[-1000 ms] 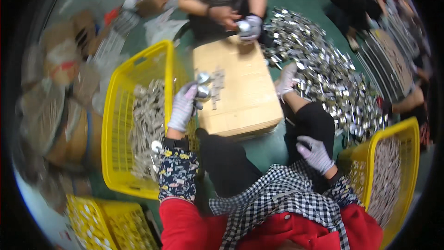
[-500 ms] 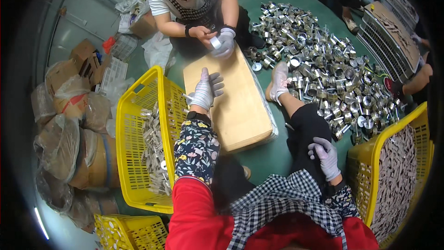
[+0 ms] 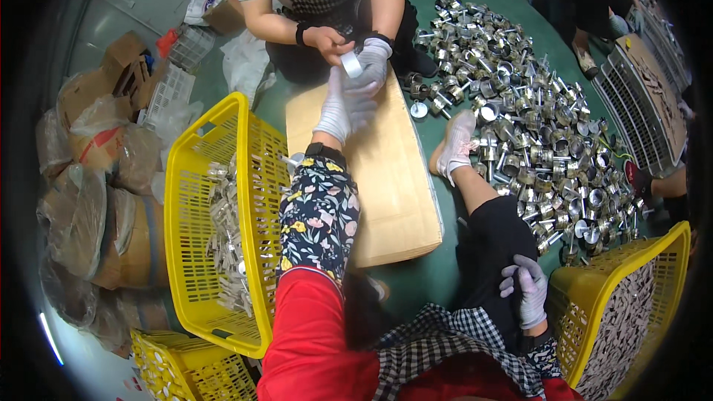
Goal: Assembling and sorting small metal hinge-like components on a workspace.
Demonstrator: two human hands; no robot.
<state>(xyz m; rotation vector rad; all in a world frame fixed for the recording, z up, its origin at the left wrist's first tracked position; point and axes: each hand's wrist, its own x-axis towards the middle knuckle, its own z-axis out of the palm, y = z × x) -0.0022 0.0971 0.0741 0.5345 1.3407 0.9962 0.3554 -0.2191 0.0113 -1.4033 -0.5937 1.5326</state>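
Observation:
My left hand (image 3: pixel 340 113), in a white glove, reaches out over the brown cardboard (image 3: pixel 394 200) with thumb up and fingers stretched, slightly blurred. Just beyond its fingertips a co-worker's hands (image 3: pixel 371 63), one bare and one gloved, hold a white roll (image 3: pixel 350 65) that looks like tape. Whether my fingers touch the co-worker's glove I cannot tell. My right hand (image 3: pixel 529 293), also gloved, rests by my right thigh with its fingers loosely bent and apart, holding nothing. Under my left forearm stands a yellow basket (image 3: pixel 178 252) of small grey strip-like pieces.
A large heap of shiny metal cups with stems (image 3: pixel 520 119) covers the floor at right. Another yellow basket (image 3: pixel 594 282) of grey pieces stands by my right side, a smaller yellow basket (image 3: pixel 189 371) at lower left. Wrapped cartons (image 3: pixel 134 238) line the left wall. Other people work at upper right.
My left hand has stretched farther forward, toward the co-worker's hands and the white roll. My right hand stays by my thigh; the whole view has shifted a little.

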